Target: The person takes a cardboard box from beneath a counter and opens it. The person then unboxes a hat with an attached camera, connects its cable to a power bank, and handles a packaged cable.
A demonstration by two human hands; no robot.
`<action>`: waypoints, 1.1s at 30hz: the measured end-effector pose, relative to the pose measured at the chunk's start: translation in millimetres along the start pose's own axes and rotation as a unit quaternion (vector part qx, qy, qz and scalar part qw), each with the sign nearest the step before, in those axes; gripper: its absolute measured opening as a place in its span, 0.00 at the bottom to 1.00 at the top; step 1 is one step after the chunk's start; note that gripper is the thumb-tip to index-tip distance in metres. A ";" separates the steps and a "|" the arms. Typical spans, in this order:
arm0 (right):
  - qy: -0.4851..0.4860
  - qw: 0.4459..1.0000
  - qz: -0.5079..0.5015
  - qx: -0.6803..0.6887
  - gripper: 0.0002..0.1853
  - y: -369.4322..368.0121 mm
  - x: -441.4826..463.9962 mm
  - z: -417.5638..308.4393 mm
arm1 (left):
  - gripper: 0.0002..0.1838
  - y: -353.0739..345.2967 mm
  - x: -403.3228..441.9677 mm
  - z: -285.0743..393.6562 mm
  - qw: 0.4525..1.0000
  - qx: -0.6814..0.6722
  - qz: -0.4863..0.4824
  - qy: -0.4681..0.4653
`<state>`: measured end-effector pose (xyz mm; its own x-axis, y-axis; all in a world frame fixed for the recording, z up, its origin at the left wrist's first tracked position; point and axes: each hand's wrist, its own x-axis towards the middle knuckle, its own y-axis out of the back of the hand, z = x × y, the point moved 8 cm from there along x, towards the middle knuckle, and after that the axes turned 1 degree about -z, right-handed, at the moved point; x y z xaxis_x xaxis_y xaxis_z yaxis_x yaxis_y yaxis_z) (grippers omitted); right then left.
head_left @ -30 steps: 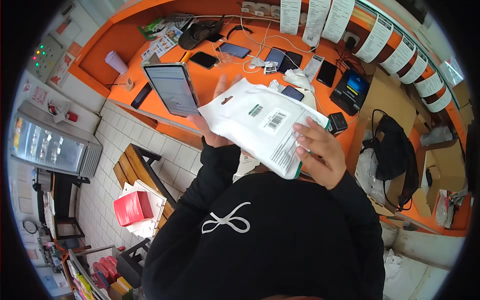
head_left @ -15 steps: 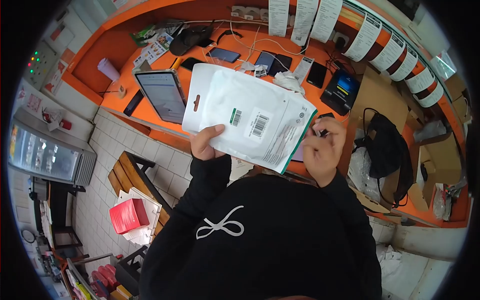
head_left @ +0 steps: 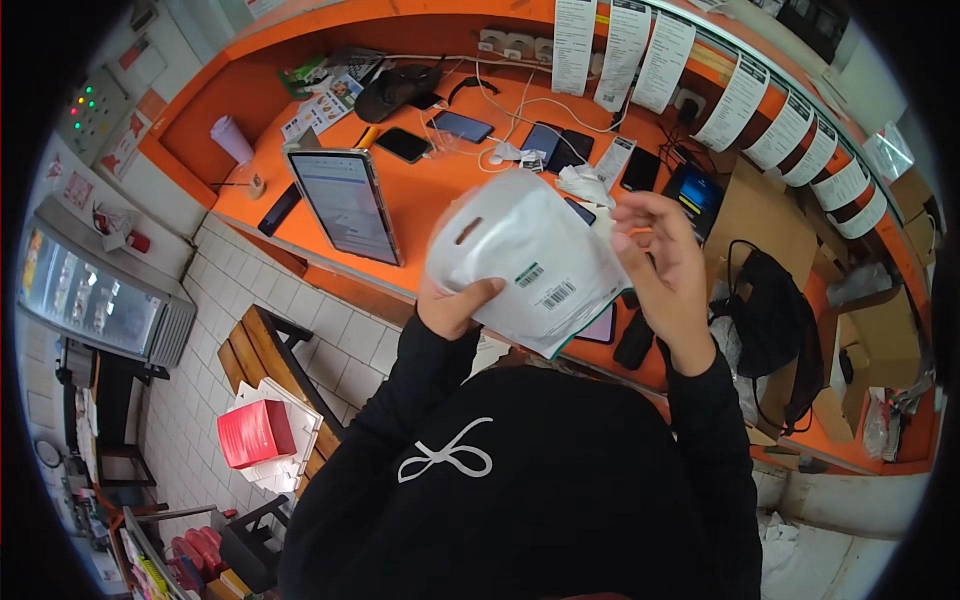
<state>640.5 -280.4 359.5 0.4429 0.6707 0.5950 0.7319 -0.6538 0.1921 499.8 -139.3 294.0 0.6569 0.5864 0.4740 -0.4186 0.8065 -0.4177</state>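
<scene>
A white plastic pouch (head_left: 548, 250) with barcode labels, a slotted hang hole and a green lower edge is held over the orange desk. My left hand (head_left: 460, 305) is closed on its left side, the thumb lying on the front. At the right edge of the pouch is my right hand (head_left: 665, 270), open with its fingers apart; whether its fingertips touch the plastic I cannot tell. A black object (head_left: 634, 340) lies on the desk below my right hand. The tablet (head_left: 348, 205) stands upright to the left of the pouch.
Several phones (head_left: 463, 126) and white cables lie across the desk (head_left: 410, 185). Printed receipts (head_left: 664, 60) hang along the back edge. To the right are an open cardboard box (head_left: 760, 190) and a black bag (head_left: 775, 300). A wooden bench (head_left: 255, 340) holds a red box (head_left: 255, 433).
The pouch has tilted and shifted right with my left hand, showing less of its face. My right hand has risen slightly and its fingers have opened out.
</scene>
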 end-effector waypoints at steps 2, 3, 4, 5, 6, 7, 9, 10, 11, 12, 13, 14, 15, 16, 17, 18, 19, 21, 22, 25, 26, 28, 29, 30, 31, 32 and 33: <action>-0.063 0.992 -0.105 -0.034 0.18 -19.9 7.5 3.0 | 0.43 -9.6 2.8 1.1 0.999 0.033 -0.043 0.003; -0.053 0.991 -0.115 -0.044 0.17 -24.8 9.9 1.5 | 0.41 -14.2 3.5 -3.0 0.997 0.036 -0.061 0.023; -0.053 0.991 -0.114 -0.045 0.17 -26.3 11.6 5.2 | 0.40 -18.3 3.6 -6.5 0.995 0.039 -0.079 0.043; -0.073 0.985 -0.152 -0.040 0.15 -33.6 11.2 14.7 | 0.40 -19.5 4.6 -5.5 0.995 0.039 -0.080 0.043; -0.093 0.977 -0.190 -0.035 0.14 -39.6 10.6 21.5 | 0.38 -22.0 5.3 -7.6 0.991 0.074 -0.090 0.064; -0.121 0.963 -0.228 -0.075 0.11 -41.6 10.4 24.5 | 0.36 -23.5 6.4 -10.8 0.985 0.110 -0.101 0.084; -0.130 0.964 -0.228 -0.043 0.09 -42.2 8.9 26.3 | 0.35 -12.3 12.1 -17.3 0.985 0.121 -0.104 0.072; -0.138 0.963 -0.229 -0.011 0.08 -42.8 7.3 28.0 | 0.33 -7.0 15.3 -19.8 0.984 0.132 -0.107 0.060; -0.139 0.963 -0.229 -0.011 0.08 -43.6 4.3 29.8 | 0.31 0.7 17.6 -22.4 0.988 0.116 -0.069 0.079; -0.134 0.964 -0.230 -0.002 0.06 -45.7 0.2 30.5 | 0.31 0.2 16.5 -21.5 0.988 0.116 -0.068 0.080; -0.130 0.964 -0.231 0.008 0.04 -48.0 -3.5 29.9 | 0.31 -0.9 15.9 -15.8 0.987 0.133 -0.060 0.062; -0.131 0.964 -0.231 0.010 0.04 -50.1 -5.4 27.9 | 0.31 -1.3 15.3 -10.9 0.986 0.151 -0.052 0.045; -0.076 0.972 -0.223 -0.021 0.03 -50.7 -3.7 17.5 | 0.31 -1.5 14.6 -11.0 0.986 0.151 -0.052 0.046; -0.020 0.975 -0.213 -0.051 0.02 -51.2 -3.2 8.1 | 0.30 -1.9 14.1 -9.3 0.985 0.161 -0.052 0.035; -0.021 0.975 -0.214 -0.049 0.02 -52.2 -5.2 9.6 | 0.29 -1.7 13.5 -7.4 0.984 0.170 -0.052 0.024; 0.010 0.980 -0.193 -0.050 0.03 -49.9 -6.5 7.3 | 0.29 2.9 12.4 -12.5 0.984 0.171 -0.051 0.026; 0.041 0.983 -0.171 -0.051 0.05 -47.6 -8.1 3.6 | 0.25 9.9 9.8 -28.8 0.978 0.188 -0.067 0.058; 0.020 0.985 -0.167 -0.047 0.06 -48.1 -11.1 5.5 | 0.17 16.4 4.6 -50.9 0.963 0.221 -0.098 0.121; 0.002 0.986 -0.163 -0.045 0.07 -47.3 -11.6 8.0 | 0.17 19.7 2.3 -53.9 0.963 0.221 -0.098 0.122; -0.008 0.976 -0.213 -0.038 0.10 -45.8 -17.5 15.5 | 0.12 12.4 -0.3 -45.8 0.968 0.203 -0.120 0.085; -0.010 0.976 -0.214 -0.038 0.10 -42.8 -19.5 17.0 | 0.11 13.4 -1.1 -44.0 0.973 0.192 -0.108 0.074; 0.045 0.957 -0.267 -0.105 0.14 -46.3 -26.9 13.3 | 0.10 15.5 -3.3 -43.4 0.977 0.180 -0.092 0.064; 0.044 0.956 -0.269 -0.105 0.14 -46.2 -28.5 14.4 | 0.10 15.4 -3.9 -43.6 0.979 0.173 -0.097 0.056; 0.097 0.941 -0.279 -0.166 0.15 -48.9 -32.1 10.1 | 0.10 15.4 -4.1 -43.1 0.980 0.166 -0.103 0.048; 0.151 0.919 -0.287 -0.225 0.16 -52.1 -36.1 5.8 | 0.10 16.5 -3.4 -42.6 0.980 0.166 -0.100 0.049; 0.151 0.919 -0.289 -0.224 0.16 -51.7 -35.1 4.1 | 0.09 16.2 -2.4 -43.9 0.978 0.170 -0.109 0.061; 0.208 0.882 -0.317 -0.279 0.16 -56.7 -37.8 -4.0 | 0.09 15.8 -1.4 -45.5 0.975 0.173 -0.119 0.073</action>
<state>580.2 -270.1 329.2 -0.2783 0.8526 0.4424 0.3436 -0.3417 0.8747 520.8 -130.8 251.5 0.8326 0.3830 0.4000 -0.4136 0.9104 -0.0107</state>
